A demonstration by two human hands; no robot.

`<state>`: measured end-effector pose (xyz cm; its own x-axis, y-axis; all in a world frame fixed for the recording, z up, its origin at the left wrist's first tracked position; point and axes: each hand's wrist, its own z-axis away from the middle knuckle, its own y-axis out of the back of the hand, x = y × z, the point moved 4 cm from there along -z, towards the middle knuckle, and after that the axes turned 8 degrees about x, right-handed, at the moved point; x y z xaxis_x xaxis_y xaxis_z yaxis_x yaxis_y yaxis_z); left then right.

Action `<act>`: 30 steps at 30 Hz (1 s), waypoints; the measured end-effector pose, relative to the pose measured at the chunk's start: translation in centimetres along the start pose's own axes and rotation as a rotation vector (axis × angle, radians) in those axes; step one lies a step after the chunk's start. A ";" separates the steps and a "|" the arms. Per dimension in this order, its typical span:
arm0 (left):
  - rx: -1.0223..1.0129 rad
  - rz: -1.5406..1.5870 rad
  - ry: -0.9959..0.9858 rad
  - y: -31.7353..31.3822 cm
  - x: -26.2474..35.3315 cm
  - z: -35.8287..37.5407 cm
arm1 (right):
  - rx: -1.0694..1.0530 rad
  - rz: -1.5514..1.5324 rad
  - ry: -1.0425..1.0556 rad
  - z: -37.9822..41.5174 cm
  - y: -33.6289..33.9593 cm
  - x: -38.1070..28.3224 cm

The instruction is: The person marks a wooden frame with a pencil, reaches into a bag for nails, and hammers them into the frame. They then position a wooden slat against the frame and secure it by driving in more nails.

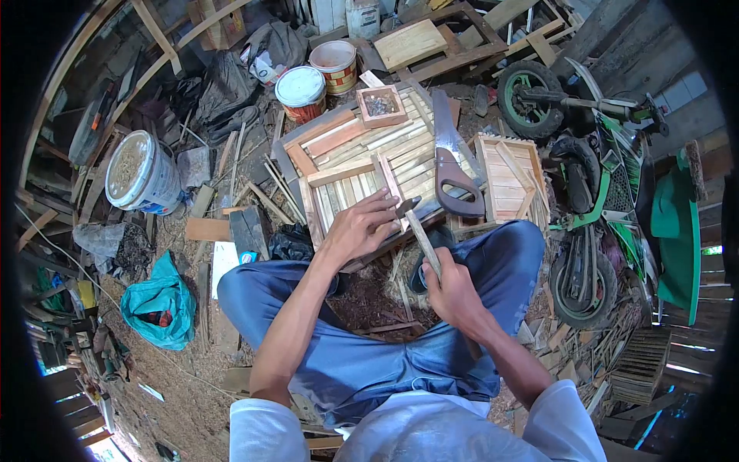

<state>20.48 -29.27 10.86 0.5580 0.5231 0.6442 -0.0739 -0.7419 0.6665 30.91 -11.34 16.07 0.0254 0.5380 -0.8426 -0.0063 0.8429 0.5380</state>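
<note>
Wood shavings and scraps covered the workshop floor (185,385), its outer edges cut off by the dark rim of the view. Whether the fingers of the left hand (360,227) pinched a nail was too small to tell; they were partly bent at a narrow wood strip (387,177) on the slatted wooden panel (408,163), the forearm reaching forward. The right hand (453,289) was closed around the handle of the hammer (423,240), hiding part of it, with the head just beside the left fingertips. A handsaw (460,189) lay on the panel's right side.
</note>
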 end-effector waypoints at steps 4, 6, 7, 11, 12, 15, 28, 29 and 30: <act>-0.017 -0.009 0.053 -0.1 0.3 0.3 | -0.048 0.043 0.014 -0.9 0.5 -1.3; -0.017 -0.012 0.078 -0.1 0.4 0.3 | -0.077 0.096 -0.004 -1.0 -0.1 -0.5; -0.010 -0.013 0.070 -0.2 0.4 0.4 | -0.089 0.123 -0.013 -1.0 -0.3 -0.2; -0.005 -0.017 0.060 -0.4 0.1 0.5 | -0.087 0.171 -0.007 -0.9 0.0 -0.7; -0.010 -0.017 0.066 -0.4 0.1 0.5 | -0.070 0.170 0.003 -1.1 0.4 -1.6; 0.027 0.018 0.048 -0.4 0.1 0.5 | -0.065 0.181 -0.028 -0.8 0.1 -1.6; 0.012 0.008 0.063 -0.1 0.3 0.0 | -0.154 0.288 -0.067 -0.6 -0.5 -0.1; 0.002 0.009 0.076 0.0 0.4 0.0 | -0.139 0.268 -0.063 -0.7 -0.2 -0.3; -0.012 0.012 0.093 0.0 0.4 0.2 | -0.128 0.246 -0.064 -0.9 0.3 -1.2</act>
<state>20.84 -29.13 11.10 0.4779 0.5513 0.6839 -0.0907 -0.7434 0.6627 30.02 -11.78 17.25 0.0708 0.7283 -0.6816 -0.1462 0.6835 0.7151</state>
